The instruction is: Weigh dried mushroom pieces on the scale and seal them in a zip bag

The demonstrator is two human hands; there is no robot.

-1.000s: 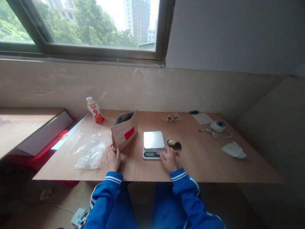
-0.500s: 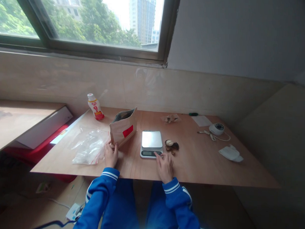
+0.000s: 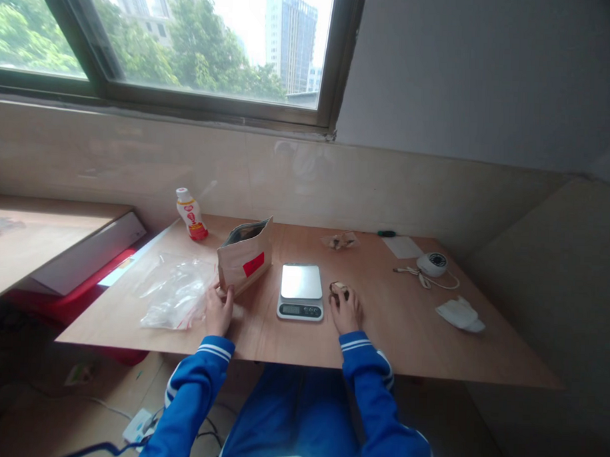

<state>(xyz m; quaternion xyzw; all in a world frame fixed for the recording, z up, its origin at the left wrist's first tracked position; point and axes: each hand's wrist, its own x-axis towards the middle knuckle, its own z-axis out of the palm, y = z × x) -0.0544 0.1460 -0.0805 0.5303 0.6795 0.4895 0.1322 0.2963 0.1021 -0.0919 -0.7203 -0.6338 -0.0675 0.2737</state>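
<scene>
Head view, left grip point(image 3: 219, 309) holding the near corner of an open tan paper pouch point(image 3: 235, 261), right grip point(image 3: 347, 311) down over a small dark-and-cream object point(image 3: 337, 287), can't tell if clasped, silver-topped white digital scale point(image 3: 302, 283) between both grips, brown wooden bench point(image 3: 411, 342) below.

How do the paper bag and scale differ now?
The bag stands tall with its mouth open, while the scale sits low and flat. The bag is brown with a red patch; the scale is white and silver. The left hand is at the bag's corner; neither hand touches the scale. Both rest on the table.
</scene>
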